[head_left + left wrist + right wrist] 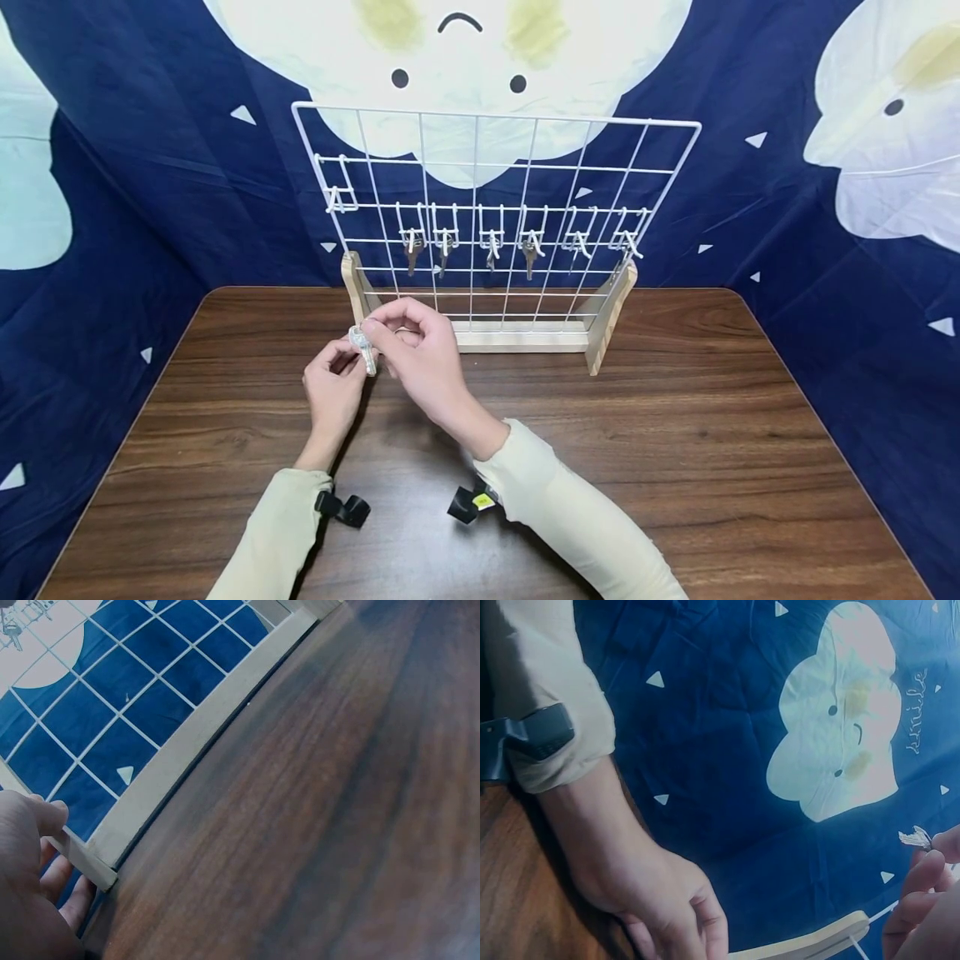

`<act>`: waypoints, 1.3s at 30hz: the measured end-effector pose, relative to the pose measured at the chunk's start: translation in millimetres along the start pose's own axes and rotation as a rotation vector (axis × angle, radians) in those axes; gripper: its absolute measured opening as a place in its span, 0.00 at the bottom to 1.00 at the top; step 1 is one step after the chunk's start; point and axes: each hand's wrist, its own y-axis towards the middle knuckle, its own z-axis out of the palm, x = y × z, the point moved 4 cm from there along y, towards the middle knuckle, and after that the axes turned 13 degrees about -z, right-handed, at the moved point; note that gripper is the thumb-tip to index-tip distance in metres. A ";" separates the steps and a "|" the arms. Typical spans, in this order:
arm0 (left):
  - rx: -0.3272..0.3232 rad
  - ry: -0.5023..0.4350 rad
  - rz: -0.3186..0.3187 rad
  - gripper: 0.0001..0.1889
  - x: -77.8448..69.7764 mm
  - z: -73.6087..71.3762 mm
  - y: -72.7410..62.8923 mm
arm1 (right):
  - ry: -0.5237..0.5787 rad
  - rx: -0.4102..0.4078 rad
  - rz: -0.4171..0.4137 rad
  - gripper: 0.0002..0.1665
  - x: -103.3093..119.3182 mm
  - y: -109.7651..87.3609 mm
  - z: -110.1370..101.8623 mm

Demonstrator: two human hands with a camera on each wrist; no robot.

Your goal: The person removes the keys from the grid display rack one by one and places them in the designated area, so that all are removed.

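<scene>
My right hand (423,354) pinches a silver key (363,348) by its head, between thumb and forefinger, in front of the rack's left end. The same key (915,838) shows at the right edge of the right wrist view. Low beside it, my left hand (335,392) holds the wooden left leg of the stand; in the left wrist view its thumb and fingers (58,877) lie on opposite sides of the wood (90,866). A white wire grid rack (472,242) stands upright in that wooden base. Several keys (531,254) hang from its hooks.
A white hook (341,198) sits higher at the grid's left side, apart from the row of hooks. The right wooden leg (611,317) stands on the brown table (675,467). A dark blue cloth (225,167) with clouds surrounds the table's back and sides.
</scene>
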 end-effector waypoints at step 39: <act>0.036 -0.003 0.025 0.06 -0.5 -1.0 -1.2 | -0.122 0.034 0.160 0.07 -60.4 -43.8 -21.0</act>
